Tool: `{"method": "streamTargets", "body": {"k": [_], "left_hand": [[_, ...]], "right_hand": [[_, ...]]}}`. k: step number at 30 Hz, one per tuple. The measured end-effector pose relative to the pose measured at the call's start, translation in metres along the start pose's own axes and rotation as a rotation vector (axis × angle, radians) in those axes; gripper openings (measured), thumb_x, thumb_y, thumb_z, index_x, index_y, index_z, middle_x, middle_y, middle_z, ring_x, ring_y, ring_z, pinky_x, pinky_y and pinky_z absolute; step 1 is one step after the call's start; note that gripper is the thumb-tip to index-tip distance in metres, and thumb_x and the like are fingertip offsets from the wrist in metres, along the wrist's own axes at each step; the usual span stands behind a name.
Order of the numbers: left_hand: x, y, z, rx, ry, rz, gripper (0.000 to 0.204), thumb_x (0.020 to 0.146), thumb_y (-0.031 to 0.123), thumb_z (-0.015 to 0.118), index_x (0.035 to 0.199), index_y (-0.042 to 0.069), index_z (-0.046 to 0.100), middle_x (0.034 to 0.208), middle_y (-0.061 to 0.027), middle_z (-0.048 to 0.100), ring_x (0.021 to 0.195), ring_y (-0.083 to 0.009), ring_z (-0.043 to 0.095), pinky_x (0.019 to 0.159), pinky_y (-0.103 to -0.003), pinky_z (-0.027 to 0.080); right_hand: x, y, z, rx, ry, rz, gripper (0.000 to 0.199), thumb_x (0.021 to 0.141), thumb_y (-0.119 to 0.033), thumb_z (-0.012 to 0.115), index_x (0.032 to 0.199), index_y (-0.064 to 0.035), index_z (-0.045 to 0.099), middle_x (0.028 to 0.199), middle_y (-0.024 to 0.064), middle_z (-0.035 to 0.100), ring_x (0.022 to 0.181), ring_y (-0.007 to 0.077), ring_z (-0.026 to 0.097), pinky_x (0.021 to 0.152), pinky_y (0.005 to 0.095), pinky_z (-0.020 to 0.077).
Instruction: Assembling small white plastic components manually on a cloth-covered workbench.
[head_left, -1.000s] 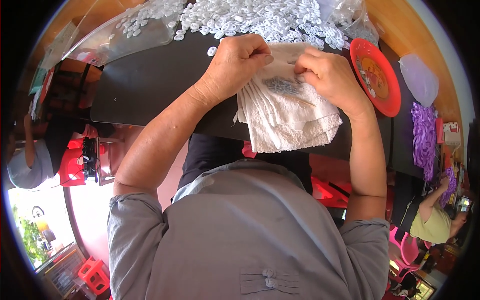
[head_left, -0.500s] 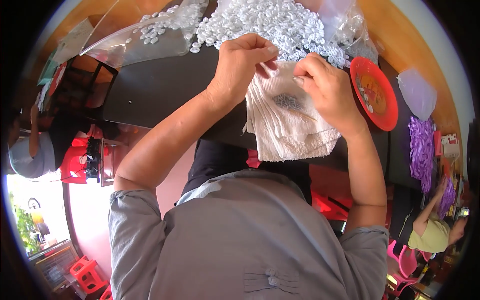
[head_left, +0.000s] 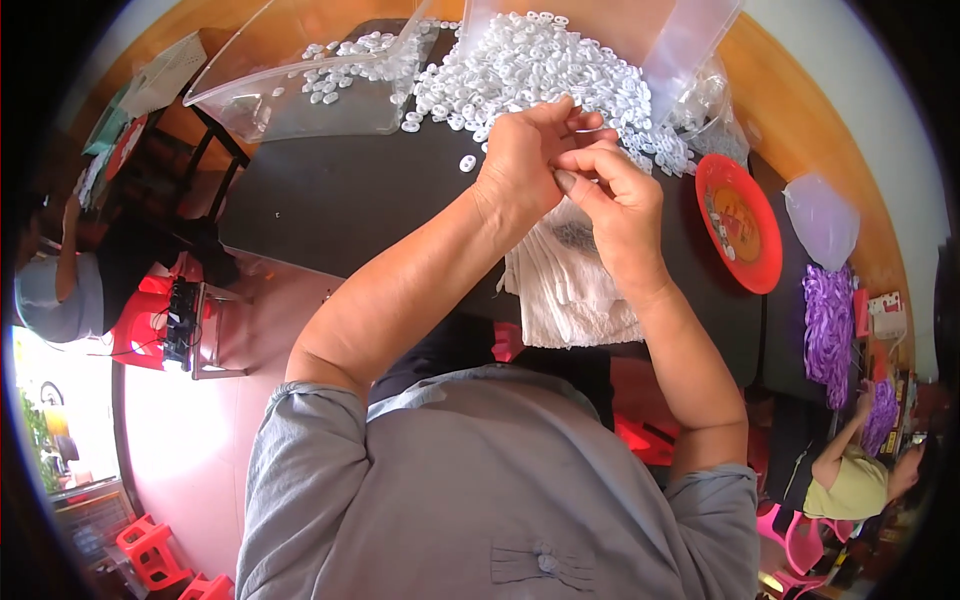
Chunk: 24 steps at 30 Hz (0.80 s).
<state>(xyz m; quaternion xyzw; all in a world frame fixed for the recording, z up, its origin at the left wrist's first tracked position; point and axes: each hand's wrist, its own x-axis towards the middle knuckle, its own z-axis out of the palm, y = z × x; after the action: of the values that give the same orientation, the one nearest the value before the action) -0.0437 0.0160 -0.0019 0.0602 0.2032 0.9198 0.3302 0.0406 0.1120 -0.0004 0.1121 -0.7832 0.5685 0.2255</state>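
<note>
My left hand [head_left: 523,152] and my right hand [head_left: 622,198] meet above the folded white towel [head_left: 565,290], at the near edge of a heap of small white oval pieces with holes [head_left: 540,65]. The left fingers are curled and point toward the heap. My right thumb and forefinger are pinched together, touching or almost touching the left hand. Whatever either hand holds is too small or hidden to make out. On the towel lies a small pile of thin grey metal bits [head_left: 575,236], partly covered by my right hand.
A red plate [head_left: 765,245] with a few small pieces stands to the right on the dark table [head_left: 330,200]. At the far left, a clear plastic bin [head_left: 300,110] holds more white pieces. Purple strips [head_left: 828,330] hang at the right, near another person [head_left: 850,480].
My hands, apart over the towel before, have come together, the right moving left toward the left hand. The whole view has shifted slightly. A single white piece now shows beside my left wrist.
</note>
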Motion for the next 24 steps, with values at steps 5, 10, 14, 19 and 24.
{"method": "streamTargets", "body": {"k": [5,10,14,19,24], "left_hand": [[0.0,-0.004,-0.001,0.031,0.043,0.025,0.018,0.097,0.016,0.044,0.095,-0.001,0.049,0.098,-0.0159,0.058,0.099,-0.0354,0.06,0.091,-0.047,0.048],[-0.005,-0.006,0.007,0.343,0.112,0.159,0.014,0.095,0.012,0.051,0.093,-0.001,0.054,0.089,-0.0134,0.061,0.086,-0.0267,0.062,0.081,-0.039,0.052],[-0.006,-0.013,0.006,0.4,0.087,0.25,0.014,0.094,0.011,0.055,0.09,-0.002,0.057,0.085,-0.0119,0.063,0.077,-0.0188,0.06,0.075,-0.032,0.051],[-0.005,-0.013,0.0,0.275,0.114,0.106,0.011,0.095,0.01,0.052,0.094,0.0,0.055,0.09,-0.0121,0.061,0.082,-0.0228,0.06,0.082,-0.037,0.051],[-0.002,-0.019,-0.004,0.258,0.074,0.081,0.012,0.095,0.01,0.051,0.093,0.0,0.056,0.088,-0.0107,0.062,0.082,-0.0212,0.061,0.081,-0.036,0.051]], "right_hand": [[-0.001,0.004,-0.001,-0.063,-0.014,0.07,0.004,0.087,0.004,0.061,0.089,0.0013,0.062,0.085,-0.0005,0.061,0.079,0.0066,0.056,0.073,0.022,0.0453],[0.006,0.01,-0.008,-0.384,0.035,-0.166,0.003,0.087,0.001,0.059,0.089,0.0002,0.058,0.081,0.0046,0.061,0.074,0.0127,0.058,0.069,0.0268,0.0465],[0.008,-0.003,-0.015,-1.032,-0.161,-0.479,0.005,0.079,-0.002,0.055,0.083,-0.0023,0.052,0.078,0.0118,0.054,0.075,0.0316,0.058,0.066,0.0419,0.0468],[0.005,0.0,-0.014,-0.89,-0.14,-0.49,0.01,0.078,0.001,0.055,0.087,-0.0031,0.052,0.081,0.0103,0.055,0.076,0.0299,0.06,0.063,0.0411,0.0472],[0.004,0.005,-0.011,-0.797,-0.047,-0.449,0.011,0.072,0.001,0.055,0.081,-0.0038,0.052,0.074,0.0116,0.057,0.068,0.0319,0.06,0.058,0.0417,0.0469]]}}
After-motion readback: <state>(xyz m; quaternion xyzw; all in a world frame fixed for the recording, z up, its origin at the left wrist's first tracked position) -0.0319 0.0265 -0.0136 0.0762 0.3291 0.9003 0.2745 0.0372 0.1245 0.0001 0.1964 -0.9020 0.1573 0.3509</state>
